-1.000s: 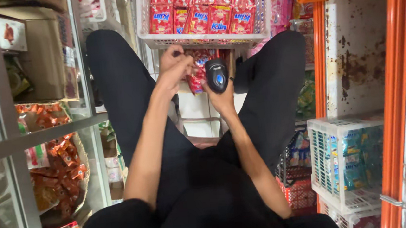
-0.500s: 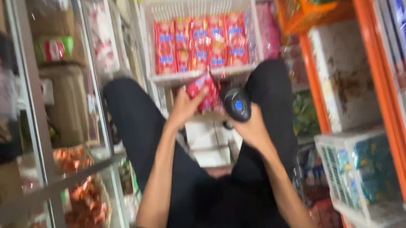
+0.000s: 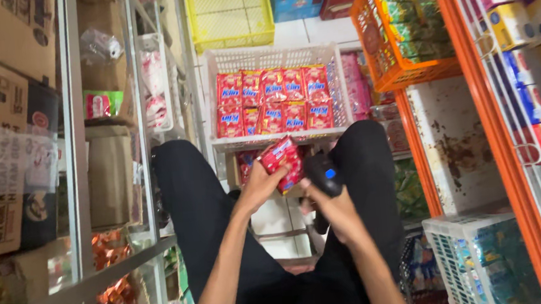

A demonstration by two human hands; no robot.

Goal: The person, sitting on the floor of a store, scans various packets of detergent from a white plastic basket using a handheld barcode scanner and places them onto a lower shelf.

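Left edge: we have glass-fronted shelving (image 3: 74, 154) stacked with cardboard boxes (image 3: 5, 128) and, lower down, orange snack packs (image 3: 109, 267). We sit in the aisle, knees up in black trousers (image 3: 191, 203). Our left hand (image 3: 257, 188) holds a red sachet pack (image 3: 283, 160), fingers curled round its lower edge, thumb on the near face; the pack is tilted, lifted just below the front rim of the white crate (image 3: 273, 58), which holds two rows of matching red packs (image 3: 273, 100). Just right of the pack, nearly touching it, our right hand (image 3: 333, 208) is wrapped tight around a black handheld scanner (image 3: 323, 170), blue light showing, head aimed toward the pack. Step in hand, as we read it: scanning one pack pulled from the stock. Next move likely calls for turning the pack so its code faces the scanner head and keeping both steady; we can't see the code side here. Further right: orange wire basket (image 3: 403, 38) of green packs, orange rack upright (image 3: 481, 129), white basket (image 3: 478, 258) of pale blue packs, boxed goods on far-right shelves (image 3: 531, 35).
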